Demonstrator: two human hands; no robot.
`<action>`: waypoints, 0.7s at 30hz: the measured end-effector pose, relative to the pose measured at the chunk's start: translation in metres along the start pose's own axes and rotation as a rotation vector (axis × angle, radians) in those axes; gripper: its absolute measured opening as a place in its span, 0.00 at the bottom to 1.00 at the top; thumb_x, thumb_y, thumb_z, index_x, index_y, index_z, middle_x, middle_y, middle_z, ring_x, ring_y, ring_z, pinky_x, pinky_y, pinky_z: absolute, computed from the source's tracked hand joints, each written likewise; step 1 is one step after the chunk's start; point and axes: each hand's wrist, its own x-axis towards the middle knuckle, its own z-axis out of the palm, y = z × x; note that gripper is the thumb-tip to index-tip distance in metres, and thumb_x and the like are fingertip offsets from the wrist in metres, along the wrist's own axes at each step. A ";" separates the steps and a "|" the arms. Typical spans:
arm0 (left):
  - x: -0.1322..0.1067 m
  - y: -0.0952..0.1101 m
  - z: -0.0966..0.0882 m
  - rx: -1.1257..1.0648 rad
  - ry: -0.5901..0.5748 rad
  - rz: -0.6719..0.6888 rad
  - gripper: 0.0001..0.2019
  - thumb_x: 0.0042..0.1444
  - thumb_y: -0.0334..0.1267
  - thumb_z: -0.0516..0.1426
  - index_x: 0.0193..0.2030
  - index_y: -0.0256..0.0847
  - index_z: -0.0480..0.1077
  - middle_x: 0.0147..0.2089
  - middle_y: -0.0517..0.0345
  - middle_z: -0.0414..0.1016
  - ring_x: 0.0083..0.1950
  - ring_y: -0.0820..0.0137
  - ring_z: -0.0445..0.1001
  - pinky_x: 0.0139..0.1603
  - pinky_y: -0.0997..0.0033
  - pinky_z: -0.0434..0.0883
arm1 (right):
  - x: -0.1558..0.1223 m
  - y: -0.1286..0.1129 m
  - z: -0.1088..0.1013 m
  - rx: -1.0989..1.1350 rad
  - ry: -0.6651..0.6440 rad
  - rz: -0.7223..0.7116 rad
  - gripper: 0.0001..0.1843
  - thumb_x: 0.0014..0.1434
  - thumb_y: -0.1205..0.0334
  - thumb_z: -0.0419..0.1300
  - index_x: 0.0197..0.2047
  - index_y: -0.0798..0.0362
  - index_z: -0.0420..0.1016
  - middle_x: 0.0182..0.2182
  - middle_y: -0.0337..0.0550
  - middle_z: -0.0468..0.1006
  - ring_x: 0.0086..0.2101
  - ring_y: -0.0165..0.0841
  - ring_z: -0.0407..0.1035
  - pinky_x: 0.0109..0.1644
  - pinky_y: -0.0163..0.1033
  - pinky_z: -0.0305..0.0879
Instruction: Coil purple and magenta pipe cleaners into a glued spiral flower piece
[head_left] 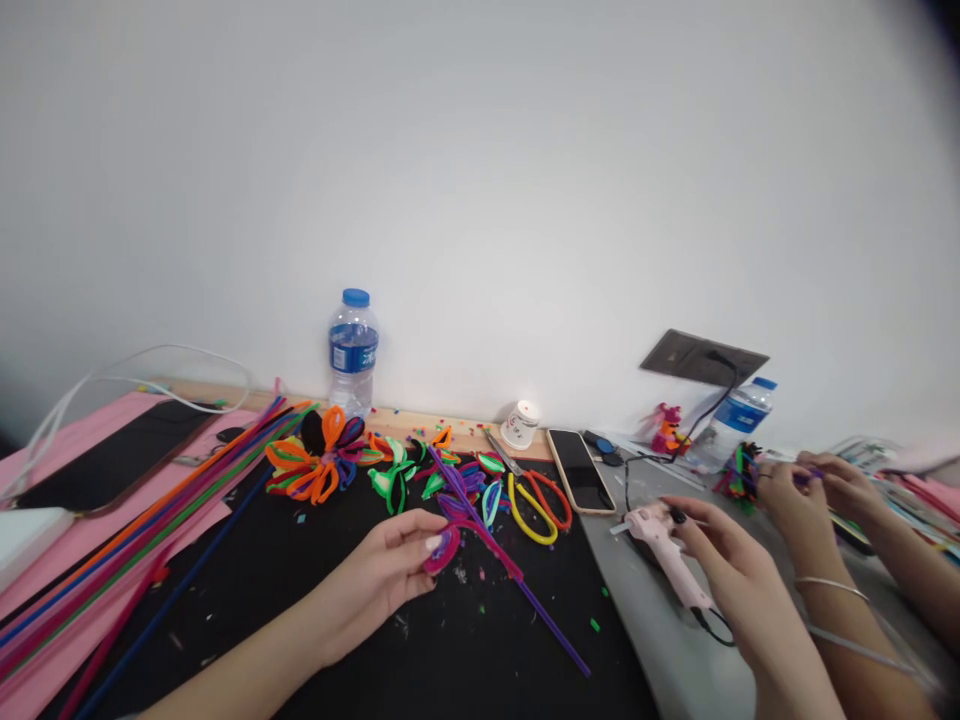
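Note:
My left hand [386, 570] pinches a small curled pipe cleaner piece [444, 550], magenta with purple in the middle, above the black mat. From this curl a magenta pipe cleaner [491, 545] stretches right, against a long purple one [551, 625]. On the grey tabletop side, my right hand [731, 555] has its thumb and fingers at the back of a pale pink hot glue gun [667, 555], whose nozzle points left and whose cord hangs below. Behind my left hand lie looped green pipe cleaner pieces [394, 475] and an orange pipe cleaner flower [326, 460].
Scissors [534, 510], a phone [579, 470] and a paper cup [520, 425] lie behind. One water bottle [354, 355] stands by the wall; another bottle [735, 425] is at right. Pipe cleaners [157, 540] fill the left. A co-worker's hands [814, 495] work at far right.

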 end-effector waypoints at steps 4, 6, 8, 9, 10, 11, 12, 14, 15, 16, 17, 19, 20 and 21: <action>-0.004 0.001 0.004 0.104 -0.128 -0.049 0.09 0.45 0.34 0.66 0.35 0.37 0.74 0.32 0.58 0.74 0.31 0.76 0.71 0.33 0.76 0.67 | -0.015 -0.057 0.026 0.216 -0.390 -0.161 0.18 0.59 0.51 0.50 0.26 0.54 0.70 0.20 0.40 0.69 0.24 0.32 0.63 0.29 0.34 0.60; -0.005 0.001 0.006 0.172 -0.170 -0.052 0.09 0.45 0.35 0.66 0.33 0.36 0.73 0.29 0.59 0.73 0.29 0.76 0.70 0.31 0.77 0.65 | -0.021 -0.078 0.048 0.272 -0.591 -0.186 0.18 0.62 0.54 0.47 0.27 0.54 0.69 0.21 0.38 0.68 0.23 0.30 0.61 0.27 0.33 0.57; -0.004 0.002 0.007 0.238 -0.176 -0.044 0.10 0.44 0.36 0.66 0.33 0.35 0.73 0.27 0.59 0.73 0.27 0.76 0.68 0.29 0.78 0.64 | -0.023 -0.091 0.071 0.313 -0.739 -0.245 0.18 0.63 0.57 0.47 0.25 0.54 0.66 0.20 0.35 0.65 0.23 0.27 0.59 0.28 0.32 0.55; -0.004 0.002 0.007 0.265 -0.168 -0.035 0.10 0.44 0.36 0.66 0.33 0.35 0.73 0.26 0.60 0.72 0.26 0.76 0.68 0.28 0.78 0.64 | -0.022 -0.095 0.082 0.335 -0.766 -0.269 0.18 0.63 0.58 0.48 0.24 0.54 0.65 0.20 0.35 0.64 0.23 0.27 0.58 0.28 0.32 0.54; -0.003 0.002 0.007 0.284 -0.157 -0.021 0.10 0.44 0.37 0.66 0.33 0.35 0.73 0.26 0.60 0.72 0.26 0.76 0.68 0.29 0.77 0.64 | -0.021 -0.098 0.092 0.362 -0.772 -0.280 0.17 0.63 0.59 0.49 0.24 0.54 0.64 0.20 0.34 0.64 0.23 0.26 0.58 0.28 0.31 0.53; -0.001 0.002 0.006 0.299 -0.145 -0.004 0.11 0.44 0.37 0.66 0.33 0.35 0.73 0.27 0.60 0.72 0.27 0.76 0.68 0.29 0.77 0.64 | -0.020 -0.099 0.101 0.399 -0.759 -0.280 0.16 0.63 0.59 0.49 0.25 0.55 0.65 0.20 0.34 0.64 0.23 0.26 0.57 0.28 0.31 0.53; 0.000 0.002 0.005 0.310 -0.136 0.013 0.11 0.45 0.37 0.66 0.33 0.35 0.73 0.27 0.60 0.72 0.27 0.76 0.68 0.29 0.77 0.65 | -0.019 -0.099 0.108 0.452 -0.740 -0.268 0.15 0.62 0.59 0.51 0.26 0.55 0.65 0.20 0.34 0.63 0.23 0.26 0.57 0.27 0.31 0.52; 0.002 0.002 0.003 0.330 -0.127 0.046 0.11 0.45 0.38 0.66 0.34 0.35 0.73 0.28 0.59 0.72 0.27 0.75 0.67 0.30 0.76 0.65 | -0.017 -0.097 0.120 0.559 -0.711 -0.227 0.13 0.62 0.57 0.52 0.28 0.55 0.65 0.21 0.33 0.63 0.22 0.25 0.55 0.26 0.31 0.50; 0.003 0.002 0.002 0.340 -0.128 0.063 0.11 0.45 0.38 0.65 0.34 0.35 0.73 0.28 0.59 0.73 0.28 0.75 0.68 0.30 0.76 0.65 | -0.017 -0.095 0.123 0.588 -0.717 -0.215 0.13 0.62 0.57 0.52 0.28 0.55 0.65 0.21 0.33 0.63 0.22 0.25 0.54 0.26 0.31 0.50; 0.004 0.001 0.001 0.350 -0.131 0.081 0.11 0.45 0.38 0.65 0.34 0.35 0.74 0.29 0.59 0.73 0.28 0.75 0.68 0.30 0.76 0.65 | -0.018 -0.094 0.125 0.600 -0.739 -0.210 0.14 0.62 0.56 0.52 0.28 0.55 0.65 0.21 0.33 0.63 0.22 0.25 0.53 0.25 0.31 0.49; 0.005 0.001 0.000 0.360 -0.136 0.097 0.11 0.45 0.38 0.65 0.34 0.35 0.74 0.29 0.58 0.73 0.28 0.75 0.68 0.30 0.76 0.65 | -0.019 -0.094 0.126 0.592 -0.768 -0.214 0.14 0.63 0.56 0.51 0.28 0.55 0.64 0.20 0.33 0.62 0.21 0.25 0.53 0.26 0.31 0.49; 0.006 0.000 -0.002 0.377 -0.136 0.123 0.11 0.45 0.38 0.65 0.34 0.34 0.74 0.29 0.58 0.74 0.29 0.74 0.69 0.30 0.76 0.65 | -0.021 -0.094 0.125 0.541 -0.828 -0.239 0.15 0.63 0.57 0.50 0.26 0.54 0.62 0.20 0.32 0.60 0.22 0.25 0.53 0.26 0.31 0.49; 0.007 0.000 -0.003 0.383 -0.133 0.133 0.11 0.45 0.38 0.65 0.34 0.35 0.74 0.29 0.58 0.74 0.29 0.73 0.69 0.30 0.76 0.65 | -0.023 -0.095 0.123 0.509 -0.853 -0.252 0.16 0.63 0.58 0.50 0.25 0.54 0.60 0.20 0.32 0.59 0.22 0.25 0.52 0.26 0.31 0.49; 0.007 0.000 -0.003 0.388 -0.130 0.139 0.11 0.45 0.38 0.65 0.34 0.35 0.74 0.29 0.58 0.74 0.29 0.73 0.69 0.30 0.75 0.65 | -0.024 -0.097 0.122 0.480 -0.871 -0.264 0.16 0.63 0.59 0.49 0.25 0.54 0.59 0.20 0.32 0.58 0.22 0.25 0.52 0.26 0.31 0.49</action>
